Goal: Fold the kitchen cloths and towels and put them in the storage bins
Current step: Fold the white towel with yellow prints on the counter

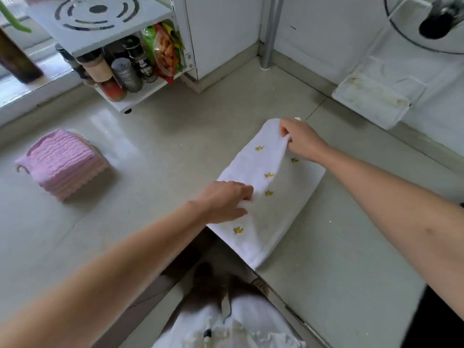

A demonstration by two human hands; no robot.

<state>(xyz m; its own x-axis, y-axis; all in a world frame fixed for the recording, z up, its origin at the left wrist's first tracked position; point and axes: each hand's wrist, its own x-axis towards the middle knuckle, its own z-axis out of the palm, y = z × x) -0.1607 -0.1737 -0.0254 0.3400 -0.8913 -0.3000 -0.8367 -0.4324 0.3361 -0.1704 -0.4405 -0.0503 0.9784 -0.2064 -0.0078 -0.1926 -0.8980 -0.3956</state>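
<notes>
White towel (270,197) with small yellow prints, lying lengthwise near the front edge of the bench (155,146), its near end hanging slightly past that edge. Left hand (226,200) at the towel's left long edge, fingers curled and pinching a fold of cloth. Right hand (302,140) at the far end, thumb and fingers pinching the top layer and lifting it off the layer beneath. Both hands closed on cloth, neither flat.

Soft, light and limp by the look of it: likely to sag and crease between the two grips, no stiffness to carry a fold unaided. Probably not slippery, with nothing fragile about it. Best taken at corners or along a hem, both hands keeping the edge taut so the layers meet squarely.

Pink cloths (64,163), already folded, stacked toward the left edge of the bench, well apart from the towel.

No storage bin in sight. Containers present: a white rack (105,28) at the far left corner, its lower shelf packed with spice jars (118,71) and snack bags (163,51); a white tray (371,101) at the far right, contents unclear.
</notes>
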